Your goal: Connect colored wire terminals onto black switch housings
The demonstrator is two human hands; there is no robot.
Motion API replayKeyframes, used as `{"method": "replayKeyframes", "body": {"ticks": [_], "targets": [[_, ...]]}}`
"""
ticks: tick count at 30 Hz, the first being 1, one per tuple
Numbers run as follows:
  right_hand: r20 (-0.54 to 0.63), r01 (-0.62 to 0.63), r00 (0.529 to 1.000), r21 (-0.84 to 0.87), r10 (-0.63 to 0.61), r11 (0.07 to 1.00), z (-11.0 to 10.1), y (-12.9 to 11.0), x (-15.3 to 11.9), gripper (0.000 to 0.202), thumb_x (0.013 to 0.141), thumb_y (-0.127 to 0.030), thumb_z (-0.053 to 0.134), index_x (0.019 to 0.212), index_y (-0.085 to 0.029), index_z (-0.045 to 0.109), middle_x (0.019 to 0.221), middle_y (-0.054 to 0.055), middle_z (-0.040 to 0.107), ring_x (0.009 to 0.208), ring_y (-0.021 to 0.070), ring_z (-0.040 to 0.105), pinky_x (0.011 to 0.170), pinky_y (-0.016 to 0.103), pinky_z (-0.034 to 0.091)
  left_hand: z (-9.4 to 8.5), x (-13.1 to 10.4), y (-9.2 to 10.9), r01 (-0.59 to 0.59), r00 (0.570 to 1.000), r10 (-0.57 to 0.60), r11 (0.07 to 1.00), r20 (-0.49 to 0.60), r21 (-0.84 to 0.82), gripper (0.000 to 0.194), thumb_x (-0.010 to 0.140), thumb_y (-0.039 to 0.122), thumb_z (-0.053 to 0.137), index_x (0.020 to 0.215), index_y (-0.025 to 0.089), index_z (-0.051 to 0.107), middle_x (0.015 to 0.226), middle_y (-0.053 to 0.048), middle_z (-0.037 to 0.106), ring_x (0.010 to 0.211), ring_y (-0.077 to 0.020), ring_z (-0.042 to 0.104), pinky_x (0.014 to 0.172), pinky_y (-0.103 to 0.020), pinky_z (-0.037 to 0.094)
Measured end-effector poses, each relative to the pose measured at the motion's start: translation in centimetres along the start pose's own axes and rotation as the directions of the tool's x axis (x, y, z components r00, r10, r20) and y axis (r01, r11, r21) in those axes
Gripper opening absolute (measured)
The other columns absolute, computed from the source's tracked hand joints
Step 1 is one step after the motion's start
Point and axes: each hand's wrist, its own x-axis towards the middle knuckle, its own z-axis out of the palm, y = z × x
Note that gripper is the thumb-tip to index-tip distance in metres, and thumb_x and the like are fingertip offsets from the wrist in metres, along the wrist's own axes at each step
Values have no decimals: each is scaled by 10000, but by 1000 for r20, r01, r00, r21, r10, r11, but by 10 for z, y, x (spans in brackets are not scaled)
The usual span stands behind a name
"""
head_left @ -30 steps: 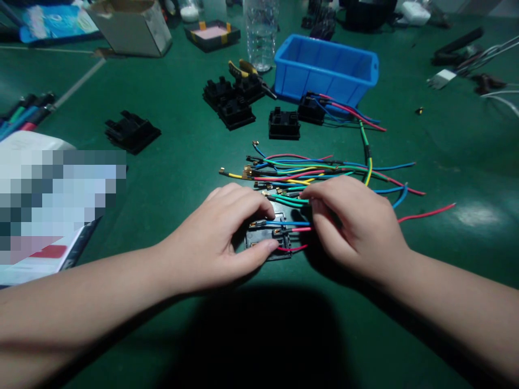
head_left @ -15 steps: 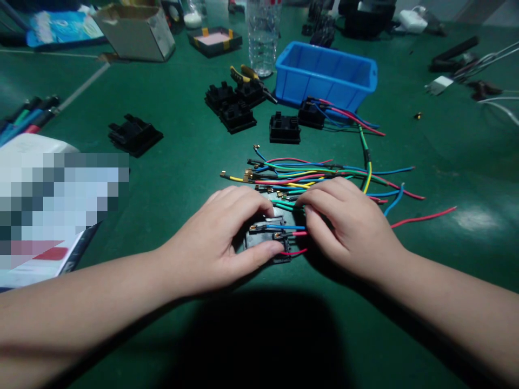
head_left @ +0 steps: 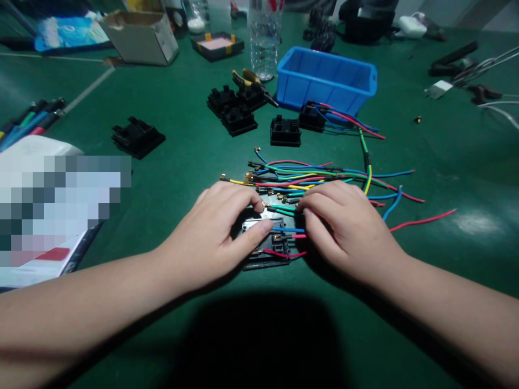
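A flat black plastic housing (head_left: 267,256) lies on the green mat in front of me, with red, pink and blue wires running into it. My left hand (head_left: 214,235) rests on its left side, thumb pressed on its top. My right hand (head_left: 344,229) sits at its right side, fingers pinching a green wire (head_left: 284,208) where it meets the housing. Behind both hands lies a loose bundle of coloured wires (head_left: 320,175) with brass terminals.
Several black housings (head_left: 237,108) and another (head_left: 138,138) lie farther back. A blue bin (head_left: 326,78), yellow-handled pliers (head_left: 247,78), a water bottle (head_left: 263,38), a cardboard box (head_left: 141,35), pens (head_left: 30,121) and papers (head_left: 36,259) surround the work spot.
My left thumb has slid from the housing's near edge up onto its top. My right hand has shifted slightly left toward the housing. The red wire at the housing's front now shows.
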Motion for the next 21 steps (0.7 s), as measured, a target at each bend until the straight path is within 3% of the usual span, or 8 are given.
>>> {"method": "replayKeyframes", "body": {"ticks": [14, 21], "targets": [[45, -32, 999, 37, 30, 999, 1, -1, 0, 240, 935, -179, 420, 977, -177, 656, 1040, 106, 684, 965, 262, 574, 837, 427, 416, -3, 3, 2, 36, 999, -36, 999, 5, -41, 295, 960, 431, 465, 996, 192, 634, 1048, -67, 668, 1036, -265, 567, 899, -439, 410], [36, -22, 999, 52, 21, 998, 1, 0, 1, 270, 946, -188, 423, 1087, -151, 651, 1188, 133, 653, 1101, 285, 557, 945, 473, 423, -2, 1, 1, 50, 999, -50, 998, 10, -42, 389, 984, 451, 424, 1201, 180, 598, 1250, -86, 644, 1185, -283, 527, 1011, -485, 381]]}}
